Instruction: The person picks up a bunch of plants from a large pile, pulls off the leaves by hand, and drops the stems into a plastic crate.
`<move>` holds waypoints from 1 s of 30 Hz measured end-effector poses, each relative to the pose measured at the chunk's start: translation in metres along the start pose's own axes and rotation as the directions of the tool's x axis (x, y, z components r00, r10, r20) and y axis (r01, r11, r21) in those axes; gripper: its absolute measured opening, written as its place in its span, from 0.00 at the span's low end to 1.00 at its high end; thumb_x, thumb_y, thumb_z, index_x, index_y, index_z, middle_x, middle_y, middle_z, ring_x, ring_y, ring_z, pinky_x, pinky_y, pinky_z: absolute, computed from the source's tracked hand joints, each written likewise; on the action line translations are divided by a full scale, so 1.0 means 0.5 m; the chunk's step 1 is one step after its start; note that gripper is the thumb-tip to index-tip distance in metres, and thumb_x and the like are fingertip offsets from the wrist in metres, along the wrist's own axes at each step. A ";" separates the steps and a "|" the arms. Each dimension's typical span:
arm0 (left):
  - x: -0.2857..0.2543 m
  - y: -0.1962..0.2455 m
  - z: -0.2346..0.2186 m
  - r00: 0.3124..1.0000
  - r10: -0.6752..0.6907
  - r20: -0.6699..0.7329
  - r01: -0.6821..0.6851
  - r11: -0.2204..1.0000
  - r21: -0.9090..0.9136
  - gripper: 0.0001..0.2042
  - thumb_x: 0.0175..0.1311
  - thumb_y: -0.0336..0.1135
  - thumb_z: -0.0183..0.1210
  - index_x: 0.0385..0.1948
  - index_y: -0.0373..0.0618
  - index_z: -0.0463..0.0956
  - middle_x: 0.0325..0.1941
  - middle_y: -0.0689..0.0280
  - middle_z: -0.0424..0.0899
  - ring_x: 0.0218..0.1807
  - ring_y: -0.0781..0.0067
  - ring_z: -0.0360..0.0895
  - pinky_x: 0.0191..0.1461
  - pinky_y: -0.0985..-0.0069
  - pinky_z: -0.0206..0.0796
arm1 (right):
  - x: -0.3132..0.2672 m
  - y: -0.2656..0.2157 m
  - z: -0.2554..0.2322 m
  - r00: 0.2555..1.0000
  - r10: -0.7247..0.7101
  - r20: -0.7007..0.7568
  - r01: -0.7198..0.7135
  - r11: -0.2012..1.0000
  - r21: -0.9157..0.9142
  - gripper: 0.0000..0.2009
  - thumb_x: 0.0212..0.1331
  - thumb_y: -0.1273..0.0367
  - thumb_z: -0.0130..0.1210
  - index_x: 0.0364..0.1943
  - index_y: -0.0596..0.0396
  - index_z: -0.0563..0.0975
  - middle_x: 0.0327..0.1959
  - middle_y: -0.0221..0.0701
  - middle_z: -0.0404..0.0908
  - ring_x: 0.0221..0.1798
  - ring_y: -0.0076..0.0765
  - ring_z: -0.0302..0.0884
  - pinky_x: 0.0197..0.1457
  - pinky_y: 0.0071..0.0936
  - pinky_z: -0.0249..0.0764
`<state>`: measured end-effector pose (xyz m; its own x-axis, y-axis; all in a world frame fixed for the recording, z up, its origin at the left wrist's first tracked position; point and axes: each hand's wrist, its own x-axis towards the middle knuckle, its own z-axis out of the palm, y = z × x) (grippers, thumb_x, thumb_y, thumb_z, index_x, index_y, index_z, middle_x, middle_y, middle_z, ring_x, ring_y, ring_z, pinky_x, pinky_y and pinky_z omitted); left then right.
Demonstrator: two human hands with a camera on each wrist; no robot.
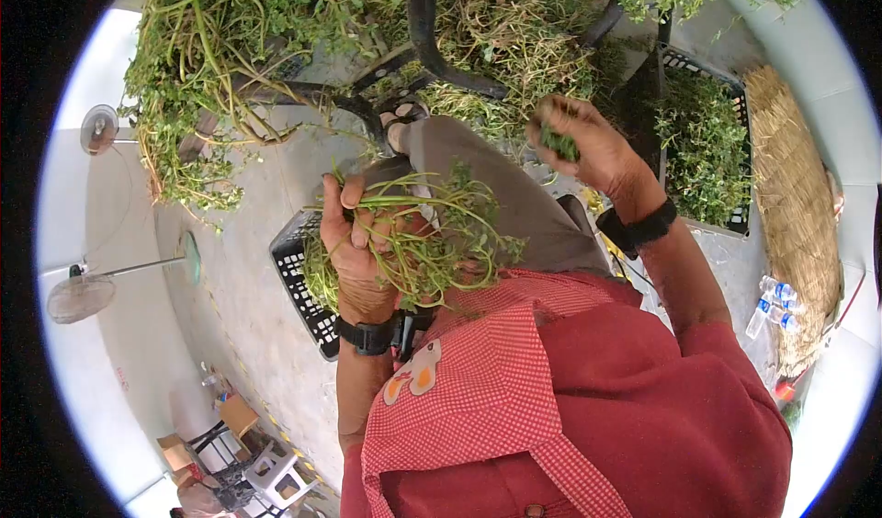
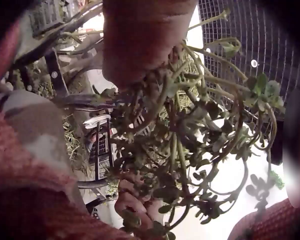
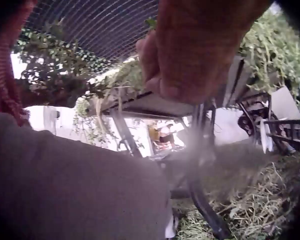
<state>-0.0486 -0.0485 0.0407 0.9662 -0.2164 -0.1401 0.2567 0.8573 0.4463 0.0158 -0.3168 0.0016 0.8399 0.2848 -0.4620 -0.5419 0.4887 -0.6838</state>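
Note:
In the head view the left hand (image 1: 356, 247) grips a loose bunch of long green stems (image 1: 459, 207), its leafy ends hanging over the apron. The right hand (image 1: 597, 146), raised to the right and apart from the bunch, curls its fingers round a small clump of green leaves (image 1: 559, 143). Leafy stems (image 2: 177, 145) hang below the left hand (image 2: 145, 40) in the left wrist view. Seen from the right wrist, the back of the right hand (image 3: 200, 50) covers nearly all that it holds.
Plants (image 1: 220, 49) lie heaped on a dark-framed table at the top left. A black crate (image 1: 292, 270) stands beside the left hand; another crate of greens (image 1: 706, 146) is at the right, next to a straw mat (image 1: 795, 215) and bottles (image 1: 772, 305). Cut stems (image 1: 514, 49) cover the floor ahead.

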 end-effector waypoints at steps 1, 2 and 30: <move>-0.002 0.003 0.000 0.999 -0.010 0.035 0.010 1.000 -0.016 0.19 0.70 0.52 0.36 0.21 0.55 0.64 0.05 0.77 0.52 0.08 0.82 0.48 0.17 0.84 0.53 | -0.003 0.004 0.013 1.000 0.004 0.009 -0.004 1.000 0.006 0.10 0.57 0.64 0.57 0.38 0.53 0.74 0.33 0.26 0.76 0.35 0.23 0.74 0.32 0.18 0.71; -0.002 0.004 0.001 0.997 -0.022 0.074 0.025 0.999 -0.033 0.19 0.70 0.52 0.35 0.21 0.55 0.63 0.05 0.77 0.51 0.08 0.82 0.47 0.17 0.83 0.54 | -0.005 0.005 0.021 0.968 -0.105 0.228 0.171 0.941 -0.292 0.10 0.56 0.64 0.58 0.38 0.54 0.75 0.34 0.26 0.77 0.36 0.23 0.74 0.36 0.18 0.71; 0.008 -0.012 0.001 0.991 -0.031 -0.128 0.048 0.991 0.129 0.22 0.68 0.57 0.37 0.18 0.53 0.65 0.04 0.75 0.56 0.08 0.80 0.50 0.12 0.82 0.43 | -0.005 0.052 0.057 0.808 -0.097 0.582 0.530 0.553 -0.643 0.13 0.55 0.67 0.53 0.40 0.62 0.75 0.29 0.31 0.76 0.33 0.23 0.71 0.37 0.25 0.67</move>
<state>-0.0465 -0.0548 0.0377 0.9469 -0.1814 -0.2656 0.3032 0.7787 0.5492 0.0007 -0.2814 0.0010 0.7490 0.6622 0.0217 0.1253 -0.1094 -0.9861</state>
